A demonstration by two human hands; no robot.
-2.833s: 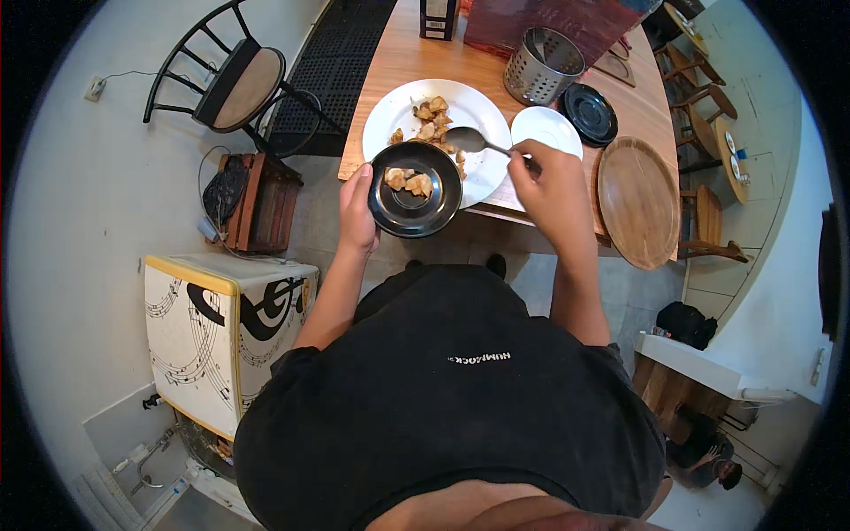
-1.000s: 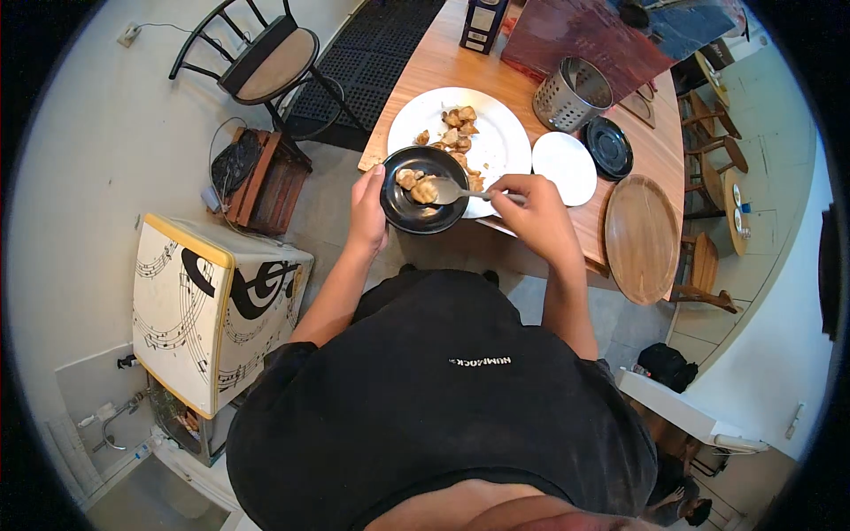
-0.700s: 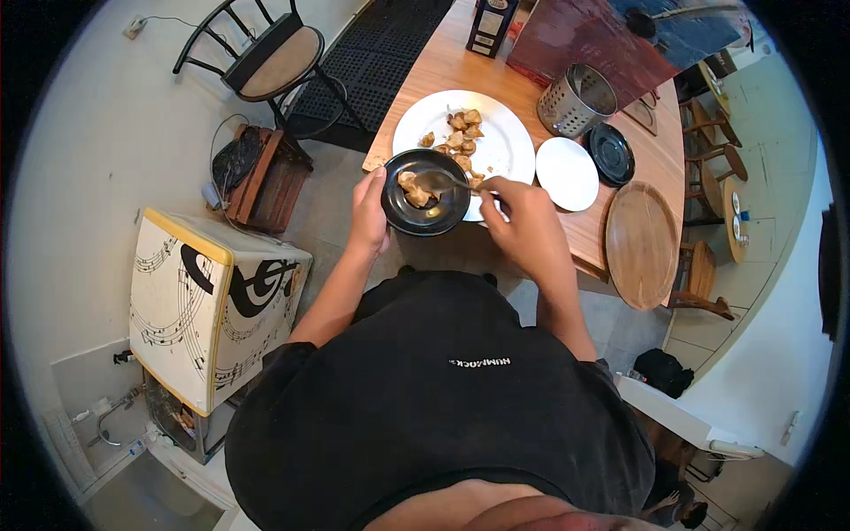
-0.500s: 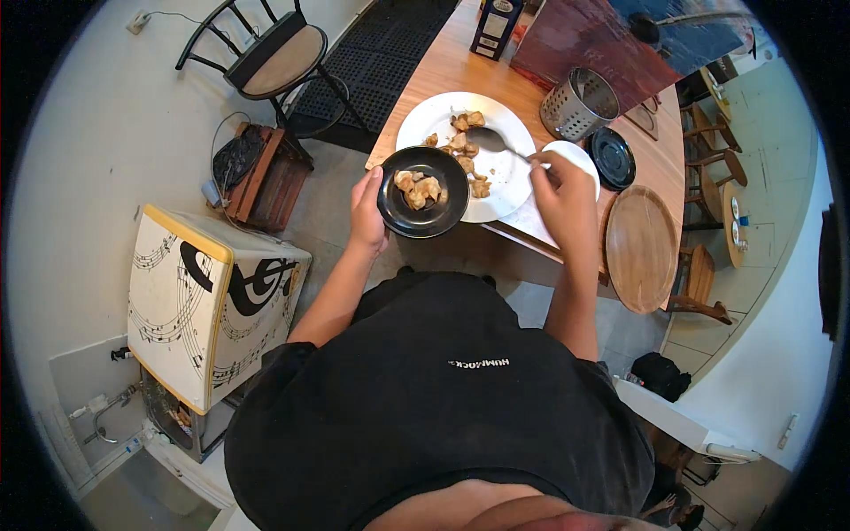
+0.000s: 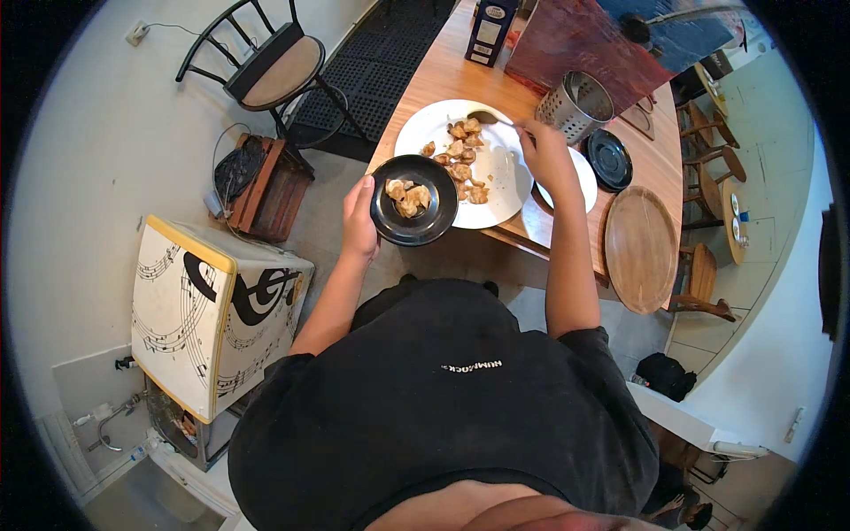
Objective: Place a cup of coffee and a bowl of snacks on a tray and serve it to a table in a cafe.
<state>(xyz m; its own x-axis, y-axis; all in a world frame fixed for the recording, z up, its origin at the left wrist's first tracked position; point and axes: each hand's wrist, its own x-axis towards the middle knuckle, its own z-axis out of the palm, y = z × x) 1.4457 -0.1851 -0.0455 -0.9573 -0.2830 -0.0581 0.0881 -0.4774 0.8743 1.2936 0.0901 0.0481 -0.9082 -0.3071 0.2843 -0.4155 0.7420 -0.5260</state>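
Observation:
My left hand (image 5: 359, 223) grips the rim of a small black plate (image 5: 414, 232) and holds it up at the near left edge of a large white plate (image 5: 509, 199). Several browned, chunky food pieces (image 5: 408, 198) lie on the black plate. More such chunks (image 5: 460, 152) run in a band down the left half of the white plate. Closed round a spoon's handle is my right hand (image 5: 544, 155), above the white plate's right side. The spoon's bowl (image 5: 482, 117) is at the far side of the plate, beside the topmost chunks.
Right of the white plate are a smaller white plate (image 5: 580, 181), black dishes (image 5: 608, 159), a perforated metal holder (image 5: 575, 106) and a round wooden tray (image 5: 641, 250). A dark blue box (image 5: 489, 34) and a painted panel (image 5: 575, 49) stand behind. A chair (image 5: 282, 73) is at far left.
My right hand has moved the spoon away to the far edge of the white plate, beyond the chunks. The black plate has shifted slightly left and nearer, still in my left hand.

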